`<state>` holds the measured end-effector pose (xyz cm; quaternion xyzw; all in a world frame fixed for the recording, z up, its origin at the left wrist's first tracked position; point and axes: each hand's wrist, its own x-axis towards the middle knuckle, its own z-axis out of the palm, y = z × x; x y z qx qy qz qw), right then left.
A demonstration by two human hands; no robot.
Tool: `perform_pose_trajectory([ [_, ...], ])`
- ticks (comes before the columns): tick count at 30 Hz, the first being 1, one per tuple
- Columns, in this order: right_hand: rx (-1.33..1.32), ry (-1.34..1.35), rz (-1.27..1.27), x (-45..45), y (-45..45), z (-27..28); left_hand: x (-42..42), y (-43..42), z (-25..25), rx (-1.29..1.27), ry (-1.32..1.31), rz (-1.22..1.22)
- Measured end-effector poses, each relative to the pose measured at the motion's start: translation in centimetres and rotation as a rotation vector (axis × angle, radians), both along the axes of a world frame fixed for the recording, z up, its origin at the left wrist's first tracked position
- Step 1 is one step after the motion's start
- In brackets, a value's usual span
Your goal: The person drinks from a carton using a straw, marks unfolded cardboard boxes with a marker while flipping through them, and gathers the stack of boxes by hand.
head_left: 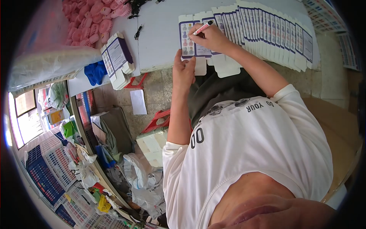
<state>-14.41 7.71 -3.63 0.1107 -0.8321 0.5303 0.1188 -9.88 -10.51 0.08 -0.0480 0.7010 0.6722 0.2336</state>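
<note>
My right hand (207, 37) is closed around a white marker (203, 28) with red print and a dark end, over the leftmost flat carton (188, 40). This carton is white and purple with small product pictures. My left hand (184, 70) grips its lower left edge, the thumb near the bottom and the index finger along the side. A fanned row of similar flat cartons (267, 32) overlaps to the right, partly behind my right forearm. The marker's tip is hidden by my fingers.
Pink plastic parts (89, 21) lie at the upper left beside a clear plastic bag (49, 57). A stack of flat cartons (116, 57) sits at the table's left edge near a blue cloth (95, 72). A small black item (138, 32) lies on the white table (158, 23).
</note>
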Motion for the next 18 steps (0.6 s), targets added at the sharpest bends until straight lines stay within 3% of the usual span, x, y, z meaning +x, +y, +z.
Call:
perform_pose_trajectory([
  [8, 0.015, -0.003, -0.011, 0.2, -0.1, 0.2, 0.1, 0.1, 0.3, -0.013, 0.009, -0.003],
  [14, -0.187, -0.005, -0.022, 0.2, 0.2, 0.4, -0.5, -0.1, 1.2, 0.244, -0.171, 0.095],
  [18, -0.349, -0.041, -0.023, 0.2, 0.1, 0.3, -1.3, -0.1, 0.5, 0.525, -0.32, 0.032],
])
